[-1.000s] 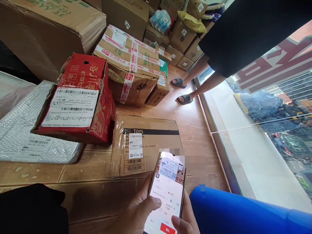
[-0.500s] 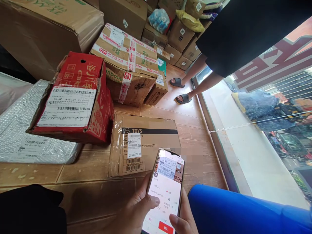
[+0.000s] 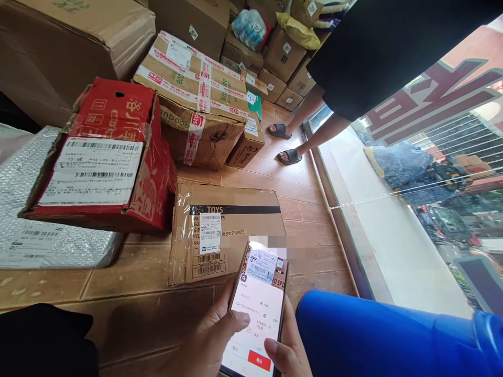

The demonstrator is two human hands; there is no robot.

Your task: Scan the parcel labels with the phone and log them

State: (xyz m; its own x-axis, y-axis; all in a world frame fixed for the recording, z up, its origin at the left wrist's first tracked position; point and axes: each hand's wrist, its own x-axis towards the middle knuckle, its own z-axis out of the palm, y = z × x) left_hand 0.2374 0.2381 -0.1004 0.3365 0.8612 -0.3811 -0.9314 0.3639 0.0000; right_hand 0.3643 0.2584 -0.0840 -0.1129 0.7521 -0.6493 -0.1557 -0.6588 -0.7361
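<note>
Both my hands grip a smartphone [image 3: 257, 309] at the bottom middle of the view. My left hand [image 3: 214, 337] wraps its left edge, the thumb resting on the screen. My right hand [image 3: 288, 348] holds the right edge, its thumb near a red button on the screen. The screen shows a camera picture of a barcode label. Just beyond the phone a flat brown carton [image 3: 228, 230] marked TOYS lies on the tiled floor, with a white barcode label [image 3: 209, 233] on top.
A red box [image 3: 106, 157] with a big shipping label sits left of it, on a silver bubble mailer [image 3: 43, 230]. Taped cartons [image 3: 196, 99] pile up behind. A person in black stands at right, sandalled feet [image 3: 286, 156] by a glass door [image 3: 412, 199]. Blue sleeve [image 3: 373, 335] at the bottom right.
The view has drifted, so everything sits slightly further left and down. The phone stays in both hands over the TOYS carton's near edge; the boxes have not moved.
</note>
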